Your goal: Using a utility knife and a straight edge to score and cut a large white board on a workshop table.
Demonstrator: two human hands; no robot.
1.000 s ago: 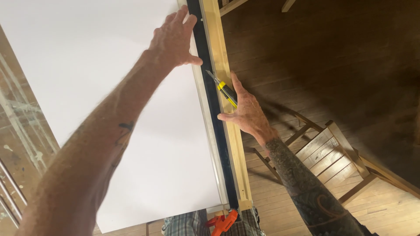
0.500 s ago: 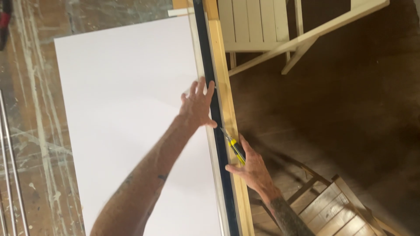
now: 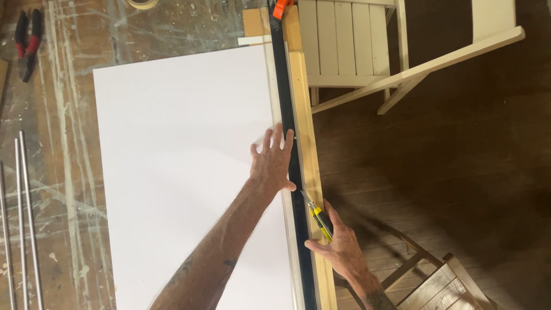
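Note:
A large white board [image 3: 178, 172] lies flat on a paint-streaked workbench [image 3: 63, 143]. Along its right edge runs a long black straightedge [image 3: 285, 103] beside a wooden batten [image 3: 304, 115], held at the far end by an orange clamp [image 3: 280, 8]. My left hand [image 3: 271, 162] presses flat on the board, fingers spread, fingertips touching the straightedge. My right hand [image 3: 338, 244] grips a yellow and black utility knife [image 3: 316, 215], its blade tip against the straightedge just below my left hand.
Red-handled pliers [image 3: 27, 43] lie at the bench's far left. Thin metal rods [image 3: 23, 218] lie along the left side. A white slatted chair [image 3: 356, 46] stands beyond the bench edge; another wooden chair [image 3: 442, 281] stands lower right on the dark plank floor.
The view has shifted, so the board's far end and the orange clamp now show. Both hands sit lower in the frame; the left hand stays flat on the board and the knife stays at the straightedge.

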